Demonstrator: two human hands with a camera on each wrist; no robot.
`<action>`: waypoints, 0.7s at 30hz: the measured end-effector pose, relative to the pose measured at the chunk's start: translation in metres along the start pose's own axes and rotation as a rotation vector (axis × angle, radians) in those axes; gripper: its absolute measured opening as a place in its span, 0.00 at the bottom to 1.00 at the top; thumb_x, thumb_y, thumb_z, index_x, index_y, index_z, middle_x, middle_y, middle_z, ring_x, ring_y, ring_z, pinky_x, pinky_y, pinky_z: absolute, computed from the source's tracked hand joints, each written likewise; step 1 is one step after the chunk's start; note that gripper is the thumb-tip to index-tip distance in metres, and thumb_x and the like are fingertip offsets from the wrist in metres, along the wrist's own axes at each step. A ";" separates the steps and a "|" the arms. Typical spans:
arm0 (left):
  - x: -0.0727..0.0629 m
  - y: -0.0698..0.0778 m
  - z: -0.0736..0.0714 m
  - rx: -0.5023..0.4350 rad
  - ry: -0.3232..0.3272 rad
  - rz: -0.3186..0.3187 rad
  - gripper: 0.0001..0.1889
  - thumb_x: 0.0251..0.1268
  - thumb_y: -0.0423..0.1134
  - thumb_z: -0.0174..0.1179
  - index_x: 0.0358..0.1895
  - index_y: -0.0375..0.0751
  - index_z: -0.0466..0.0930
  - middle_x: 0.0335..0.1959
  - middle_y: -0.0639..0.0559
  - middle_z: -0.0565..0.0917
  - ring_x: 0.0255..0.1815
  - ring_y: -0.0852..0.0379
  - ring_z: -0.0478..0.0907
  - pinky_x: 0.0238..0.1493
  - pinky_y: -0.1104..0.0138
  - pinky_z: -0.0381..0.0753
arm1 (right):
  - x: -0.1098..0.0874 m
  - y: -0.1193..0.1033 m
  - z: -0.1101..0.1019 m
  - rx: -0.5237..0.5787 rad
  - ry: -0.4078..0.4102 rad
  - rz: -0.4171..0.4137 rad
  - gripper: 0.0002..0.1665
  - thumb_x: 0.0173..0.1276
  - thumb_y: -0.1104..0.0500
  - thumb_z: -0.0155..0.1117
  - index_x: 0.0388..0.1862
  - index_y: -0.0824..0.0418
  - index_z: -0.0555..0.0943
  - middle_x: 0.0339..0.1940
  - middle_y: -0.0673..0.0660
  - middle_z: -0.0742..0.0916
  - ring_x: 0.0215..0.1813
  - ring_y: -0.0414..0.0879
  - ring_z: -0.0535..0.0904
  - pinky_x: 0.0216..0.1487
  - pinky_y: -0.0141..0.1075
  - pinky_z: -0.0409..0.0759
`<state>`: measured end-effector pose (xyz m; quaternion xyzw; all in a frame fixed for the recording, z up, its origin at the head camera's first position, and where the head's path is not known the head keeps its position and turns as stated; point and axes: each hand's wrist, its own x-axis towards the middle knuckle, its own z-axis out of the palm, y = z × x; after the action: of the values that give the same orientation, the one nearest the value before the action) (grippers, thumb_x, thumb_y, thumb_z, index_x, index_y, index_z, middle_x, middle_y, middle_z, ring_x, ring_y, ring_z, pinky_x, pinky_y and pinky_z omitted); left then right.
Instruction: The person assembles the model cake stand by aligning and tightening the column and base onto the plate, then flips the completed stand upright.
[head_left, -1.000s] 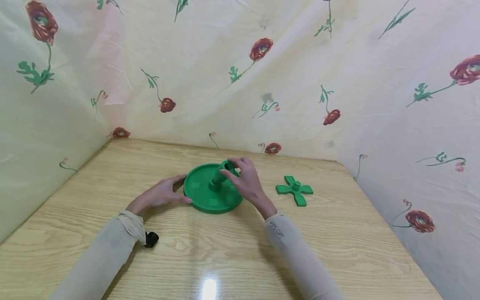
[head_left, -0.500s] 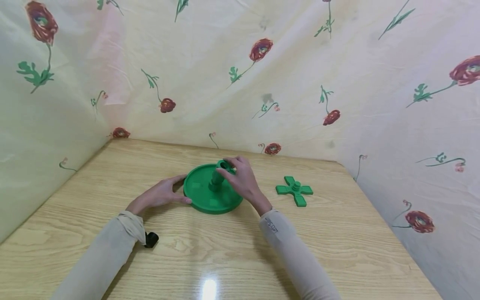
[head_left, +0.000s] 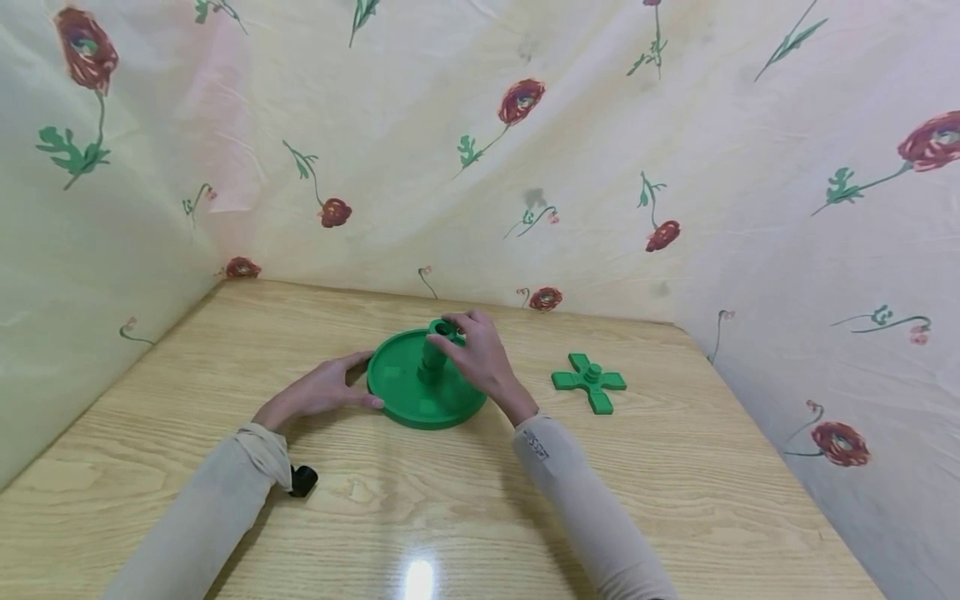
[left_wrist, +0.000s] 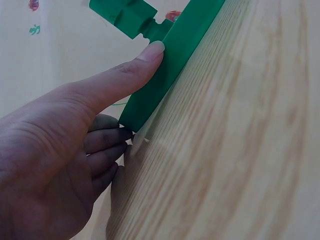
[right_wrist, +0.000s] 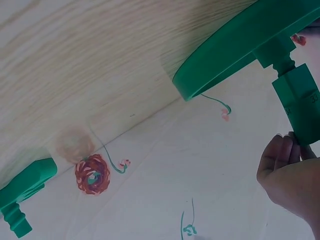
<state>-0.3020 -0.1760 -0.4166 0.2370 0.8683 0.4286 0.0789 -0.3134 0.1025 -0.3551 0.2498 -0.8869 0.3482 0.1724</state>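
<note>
A green round base (head_left: pixel 427 410) with a raised rim lies on the table. My left hand (head_left: pixel 322 389) holds its left side, the thumb (left_wrist: pixel 145 57) against the rim and the fingers further round it. From the base's middle boss (right_wrist: pixel 272 52) rises a narrow ridged stud (right_wrist: pixel 283 66). A faceted green post (head_left: pixel 433 354) with an open hole in its top stands over this stud, part of the stud showing below it. My right hand (head_left: pixel 480 354) pinches the post near its top between thumb and fingertips; some of the fingers are hidden behind it.
A green cross-shaped piece (head_left: pixel 588 382) with a ridged stud in its middle lies to the right of the base. A small black object (head_left: pixel 303 481) is beside the left sleeve. Flowered cloth (head_left: pixel 420 167) walls off the table's back and sides.
My right hand has shifted left and brought the post from a tilt to nearly upright over the stud. The left hand and base stay put.
</note>
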 end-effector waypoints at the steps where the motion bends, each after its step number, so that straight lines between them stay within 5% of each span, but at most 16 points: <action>1: 0.000 0.000 0.000 0.003 0.001 -0.003 0.52 0.64 0.52 0.74 0.80 0.27 0.55 0.79 0.30 0.61 0.80 0.33 0.54 0.75 0.39 0.57 | 0.001 0.000 0.000 0.001 -0.002 -0.003 0.26 0.72 0.52 0.72 0.61 0.69 0.83 0.47 0.61 0.82 0.50 0.53 0.77 0.50 0.45 0.80; 21: 0.001 -0.001 0.001 -0.029 -0.002 -0.013 0.53 0.62 0.52 0.76 0.81 0.28 0.54 0.80 0.33 0.60 0.81 0.36 0.53 0.76 0.41 0.56 | 0.003 0.001 0.000 0.054 -0.094 0.021 0.26 0.77 0.57 0.66 0.67 0.70 0.78 0.59 0.65 0.83 0.60 0.56 0.79 0.61 0.50 0.79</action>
<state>-0.3031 -0.1752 -0.4178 0.2307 0.8634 0.4404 0.0857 -0.3169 0.1021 -0.3546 0.2610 -0.8868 0.3619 0.1202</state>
